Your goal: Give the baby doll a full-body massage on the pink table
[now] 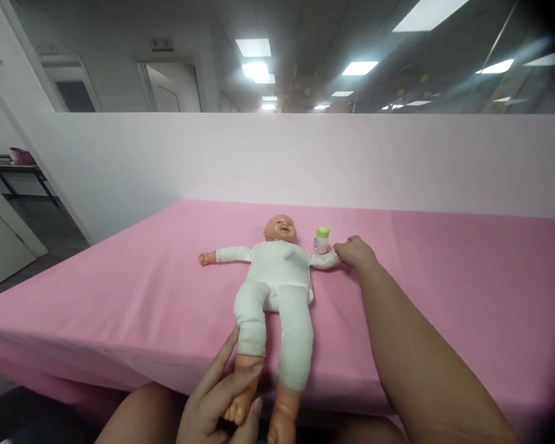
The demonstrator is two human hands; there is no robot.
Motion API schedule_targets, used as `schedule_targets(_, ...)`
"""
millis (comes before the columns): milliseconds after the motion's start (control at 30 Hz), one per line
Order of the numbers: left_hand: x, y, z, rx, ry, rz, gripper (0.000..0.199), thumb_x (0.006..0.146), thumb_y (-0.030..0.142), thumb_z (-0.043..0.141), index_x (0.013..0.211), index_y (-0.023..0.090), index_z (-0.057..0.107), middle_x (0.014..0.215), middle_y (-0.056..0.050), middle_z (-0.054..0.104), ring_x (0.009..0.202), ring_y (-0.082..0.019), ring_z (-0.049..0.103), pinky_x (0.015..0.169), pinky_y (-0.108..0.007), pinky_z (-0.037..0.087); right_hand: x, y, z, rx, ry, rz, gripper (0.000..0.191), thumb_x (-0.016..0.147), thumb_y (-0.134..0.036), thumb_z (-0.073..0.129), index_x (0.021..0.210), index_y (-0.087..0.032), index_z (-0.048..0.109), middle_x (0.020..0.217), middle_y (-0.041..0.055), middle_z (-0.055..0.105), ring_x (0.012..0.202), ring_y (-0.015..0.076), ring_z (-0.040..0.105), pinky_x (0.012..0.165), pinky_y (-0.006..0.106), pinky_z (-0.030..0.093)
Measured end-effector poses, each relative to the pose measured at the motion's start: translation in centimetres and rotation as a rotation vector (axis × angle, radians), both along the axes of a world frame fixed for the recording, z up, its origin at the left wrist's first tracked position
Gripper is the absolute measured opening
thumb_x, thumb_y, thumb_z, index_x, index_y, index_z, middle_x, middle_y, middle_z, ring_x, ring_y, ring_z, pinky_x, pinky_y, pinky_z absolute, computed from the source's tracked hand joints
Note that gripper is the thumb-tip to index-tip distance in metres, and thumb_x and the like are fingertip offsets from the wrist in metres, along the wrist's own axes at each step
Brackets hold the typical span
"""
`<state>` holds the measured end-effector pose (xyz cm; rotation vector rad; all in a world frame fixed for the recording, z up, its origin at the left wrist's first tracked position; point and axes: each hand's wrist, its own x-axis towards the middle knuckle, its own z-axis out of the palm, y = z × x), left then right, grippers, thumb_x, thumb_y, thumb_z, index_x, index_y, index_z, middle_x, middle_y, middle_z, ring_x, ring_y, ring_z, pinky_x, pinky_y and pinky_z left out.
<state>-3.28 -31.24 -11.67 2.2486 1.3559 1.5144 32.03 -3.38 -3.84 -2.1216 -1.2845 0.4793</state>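
A baby doll (pixel 282 265) in white cloth lies on its back on the pink-covered table (pixel 143 290), head toward the wall and feet over the near edge. My left hand (pixel 217 401) is wrapped around the doll's foot (pixel 240 404) on the left, fingers along the ankle and thumb near the sole. My right hand (pixel 357 251) is closed on the end of the doll's outstretched arm (pixel 324 260) at the right, hiding the doll's hand. A small white bottle with a green cap (pixel 322 240) stands upright between the doll's head and my right hand.
A low white wall (pixel 305 160) runs behind the table, with a glass pane above it showing ceiling lights. At the far left a dark-legged desk (pixel 13 168) holds a pink item. My knees are at the table's near edge.
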Motion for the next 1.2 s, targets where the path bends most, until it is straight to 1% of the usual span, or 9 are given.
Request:
schedule_targets(100,-0.9,-0.7,-0.9,-0.008,-0.003,0.054,0.046,0.078,0.020,0.076,0.122,0.036,0.076,0.147,-0.006,0.062,0.124,-0.033,0.066,0.096,-0.039,0.062,0.4,0.6,-0.6,-0.170,-0.008,0.059,0.052,0.070,-0.051,0.073,0.110,-0.020,0.064,0.084,0.0122,0.072,0.070,0.0316,0.071,0.063,0.042,0.053)
schedule_targets(200,-1.2,-0.8,-0.8,-0.012,-0.025,0.084,0.044,0.078,0.022,0.076,0.120,0.035,0.077,0.144,-0.007,0.064,0.122,-0.033,0.067,0.095,-0.038,0.062,0.5,1.1,-0.9,-0.190,-0.050,0.078,0.045,0.067,-0.048,0.073,0.101,-0.021,0.066,0.074,0.0095,0.070,0.065,0.0305,0.070,0.061,0.041,0.052)
schedule_targets(433,-0.1,1.5,3.0,-0.070,-0.084,0.025,0.034,0.087,0.023,0.070,0.120,0.031,0.076,0.143,-0.006,0.065,0.142,-0.033,0.051,0.109,-0.046,0.055,-2.5,-0.4,0.4,0.348,-0.029,0.004,0.039,0.077,-0.045,0.068,0.108,-0.022,0.066,0.093,0.0094,0.076,0.084,0.0276,0.072,0.069,0.035,0.052)
schedule_targets(533,0.3,3.7,4.9,-0.133,-0.115,-0.034,0.034,0.089,0.024,0.068,0.123,0.028,0.075,0.140,-0.008,0.066,0.149,-0.032,0.041,0.114,-0.048,0.050,-6.2,-1.6,0.9,0.580,0.081,0.166,0.042,0.079,-0.047,0.072,0.114,-0.024,0.066,0.097,0.0055,0.077,0.089,0.0239,0.072,0.079,0.034,0.054)
schedule_targets(633,0.6,6.2,6.6,-0.205,-0.145,-0.067,0.034,0.090,0.028,0.069,0.124,0.028,0.074,0.145,-0.008,0.062,0.153,-0.032,0.034,0.117,-0.049,0.045,-10.1,-2.8,0.8,0.670,0.078,0.427,0.044,0.076,-0.047,0.080,0.111,-0.024,0.069,0.102,0.0050,0.077,0.093,0.0236,0.071,0.083,0.035,0.055)
schedule_targets(800,1.3,10.2,8.3,-0.313,-0.195,-0.087,0.035,0.089,0.034,0.071,0.123,0.027,0.075,0.145,-0.008,0.063,0.153,-0.033,0.035,0.120,-0.051,0.039,-13.1,-4.2,0.7,0.674,-0.184,0.790,0.011,0.089,-0.036,0.073,0.087,-0.025,0.075,0.096,0.0033,0.077,0.099,0.0241,0.066,0.090,0.036,0.048)
schedule_targets(967,2.0,13.2,8.1,-0.406,-0.296,-0.127,0.032,0.086,0.032,0.071,0.115,0.022,0.078,0.132,-0.009,0.071,0.135,-0.035,0.058,0.119,-0.056,0.038,-12.9,-4.4,0.9,0.600,-0.241,0.916,0.013,0.091,-0.027,0.067,0.080,-0.026,0.075,0.086,0.0004,0.075,0.088,0.0196,0.065,0.081,0.031,0.046)
schedule_targets(1100,2.2,13.2,7.1,-0.331,-0.354,-0.100,0.029,0.083,0.030,0.073,0.110,0.021,0.079,0.131,-0.009,0.071,0.146,-0.035,0.046,0.121,-0.056,0.037,-12.5,-4.2,0.7,0.527,-0.101,0.893,0.014,0.086,-0.025,0.070,0.096,-0.030,0.078,0.097,-0.0013,0.078,0.091,0.0199,0.068,0.078,0.030,0.049)
schedule_targets(1200,2.0,11.4,6.2,-0.246,-0.348,-0.067,0.030,0.084,0.031,0.074,0.113,0.023,0.078,0.140,-0.011,0.066,0.149,-0.035,0.041,0.119,-0.052,0.041,-11.9,-3.8,0.5,0.546,0.006,0.821,0.025,0.083,-0.030,0.073,0.107,-0.031,0.077,0.109,-0.0006,0.077,0.101,0.0221,0.070,0.084,0.032,0.052)
